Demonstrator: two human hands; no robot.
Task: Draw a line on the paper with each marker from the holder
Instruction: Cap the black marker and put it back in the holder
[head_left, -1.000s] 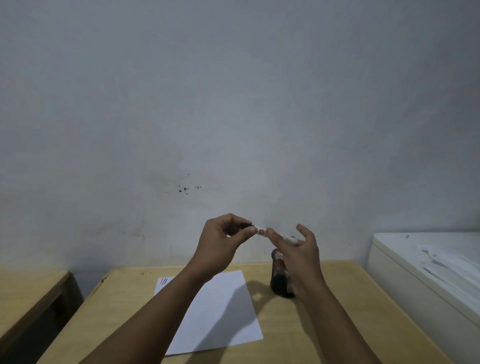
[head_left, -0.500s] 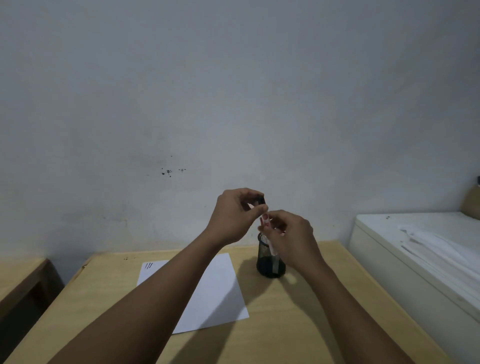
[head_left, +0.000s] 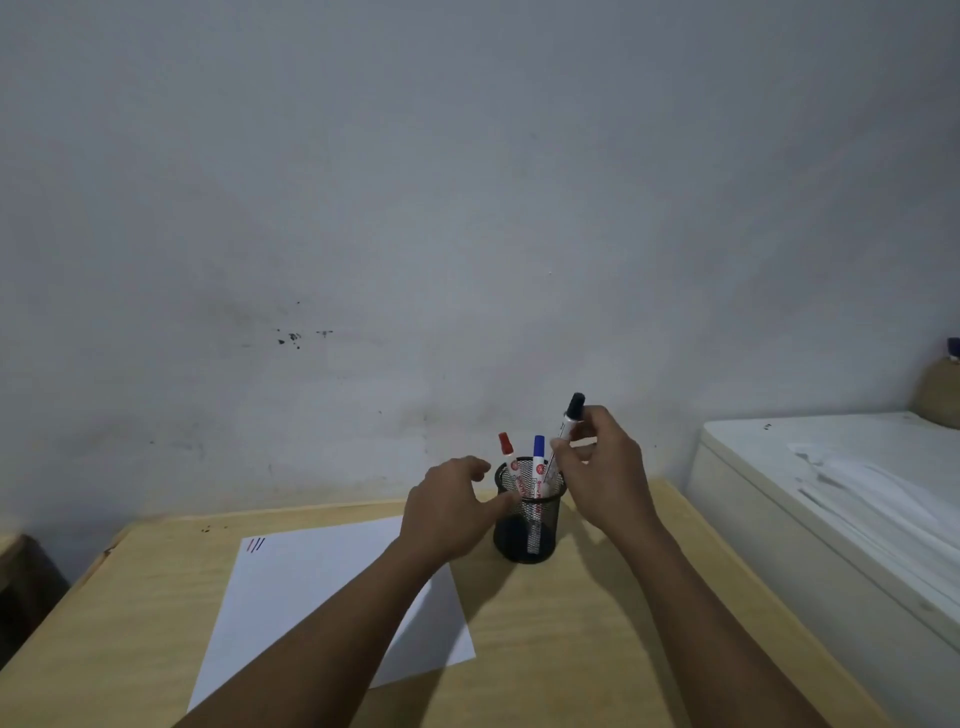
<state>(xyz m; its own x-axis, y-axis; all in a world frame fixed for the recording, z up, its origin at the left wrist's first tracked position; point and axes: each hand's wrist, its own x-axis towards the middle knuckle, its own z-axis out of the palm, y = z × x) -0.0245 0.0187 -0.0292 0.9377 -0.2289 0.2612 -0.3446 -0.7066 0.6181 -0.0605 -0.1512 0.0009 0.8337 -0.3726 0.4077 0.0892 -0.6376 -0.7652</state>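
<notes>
Counter (head_left: 597, 623) edges frame your working room: the back edge runs along the wall just behind the mesh holder (head_left: 524, 535), the right edge lies close beside a white bed (head_left: 831, 519), and the left corner falls off toward a darker gap. Your right hand (head_left: 605, 475) grips the black-capped marker (head_left: 569, 426) between thumb and fingertips, tilted, its lower end at or just inside the holder's rim; you cannot tell from here how deep it sits. Your left hand (head_left: 452, 512) is loosely open, fingers curved beside the holder's left wall, thumb near the rim, gripping nothing. Inside the holder stand the red-capped marker (head_left: 509, 460) and the blue-capped marker (head_left: 537, 467), both upright and leaning slightly.

The paper (head_left: 322, 597) lies to the left of the holder, near it but not touching, with its far right corner hidden under your left forearm. Three short lines (head_left: 256, 544) sit at its far left corner, close to that edge. Most of the sheet is bare. In front of the holder, between your two forearms, the counter is open wood, and more open surface lies to the right of your right arm up to the edge by the bed.
</notes>
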